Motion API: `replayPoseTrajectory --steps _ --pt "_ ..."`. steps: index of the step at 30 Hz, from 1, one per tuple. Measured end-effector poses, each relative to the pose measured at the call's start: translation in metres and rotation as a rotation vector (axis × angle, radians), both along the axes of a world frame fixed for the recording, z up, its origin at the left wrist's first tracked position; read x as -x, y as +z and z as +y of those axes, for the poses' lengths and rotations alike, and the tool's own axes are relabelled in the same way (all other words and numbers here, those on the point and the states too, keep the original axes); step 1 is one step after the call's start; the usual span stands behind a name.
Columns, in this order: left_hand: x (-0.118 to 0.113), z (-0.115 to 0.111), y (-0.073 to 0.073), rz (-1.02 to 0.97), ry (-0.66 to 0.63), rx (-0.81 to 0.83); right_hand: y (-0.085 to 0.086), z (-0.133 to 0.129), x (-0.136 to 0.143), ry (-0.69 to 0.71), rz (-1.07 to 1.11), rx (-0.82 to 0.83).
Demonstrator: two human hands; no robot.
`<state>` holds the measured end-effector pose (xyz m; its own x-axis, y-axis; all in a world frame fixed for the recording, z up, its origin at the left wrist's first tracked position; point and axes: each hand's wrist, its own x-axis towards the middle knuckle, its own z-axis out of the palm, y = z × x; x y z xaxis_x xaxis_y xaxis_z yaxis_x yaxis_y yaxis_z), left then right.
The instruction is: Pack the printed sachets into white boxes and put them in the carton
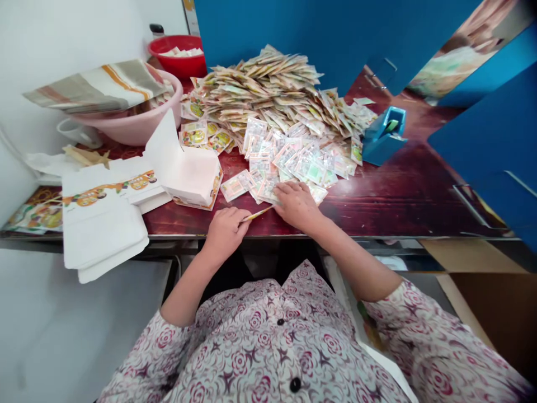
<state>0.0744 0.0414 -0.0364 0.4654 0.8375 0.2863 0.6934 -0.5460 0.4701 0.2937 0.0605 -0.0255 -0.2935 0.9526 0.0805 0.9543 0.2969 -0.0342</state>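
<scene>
Near the table's front edge, my left hand (226,234) is closed, pinching a small flat packet (257,213) between thumb and fingers. The packet is seen almost edge-on, and its far end reaches toward my right hand (297,206). My right hand lies palm down, fingers stretched over the clear printed packets (260,178) at the near side of the heap. What is under its palm is hidden. Behind both hands rises a large pile of packets (268,92). To the left of my left hand stands an open white carton (195,173) with an orange printed side.
Flattened white cartons (100,224) overhang the table edge at left. Behind them are a pink basin (126,127) with a striped cloth (107,87), a white mug (79,133) and a red basin (188,62). A blue tape dispenser (384,137) stands right of the pile. A cardboard box (482,257) sits lower right.
</scene>
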Motion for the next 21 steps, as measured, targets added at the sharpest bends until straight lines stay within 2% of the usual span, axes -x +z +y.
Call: replayPoseTrajectory --steps 3,5,9,12,15,18,21 --pt "0.001 -0.001 -0.002 -0.015 -0.041 -0.017 -0.003 0.012 0.0 -0.03 -0.016 -0.026" --pt "0.003 -0.003 -0.005 -0.087 -0.063 -0.018 -0.003 0.02 -0.006 -0.054 0.051 -0.054" --pt "0.006 -0.005 -0.01 -0.228 -0.082 -0.043 0.004 0.029 -0.023 -0.135 0.409 -0.126" --pt "0.004 -0.005 -0.011 -0.261 -0.092 -0.056 0.011 0.025 -0.024 -0.166 0.71 -0.101" --pt "0.001 -0.007 -0.009 -0.291 -0.076 -0.059 0.013 0.01 -0.012 -0.078 0.816 0.044" --pt "0.002 -0.008 -0.007 -0.283 -0.072 -0.059 0.013 -0.009 0.004 0.1 0.743 0.274" --pt "0.006 -0.009 -0.009 -0.271 -0.115 -0.041 0.015 -0.018 0.014 0.262 0.692 0.41"
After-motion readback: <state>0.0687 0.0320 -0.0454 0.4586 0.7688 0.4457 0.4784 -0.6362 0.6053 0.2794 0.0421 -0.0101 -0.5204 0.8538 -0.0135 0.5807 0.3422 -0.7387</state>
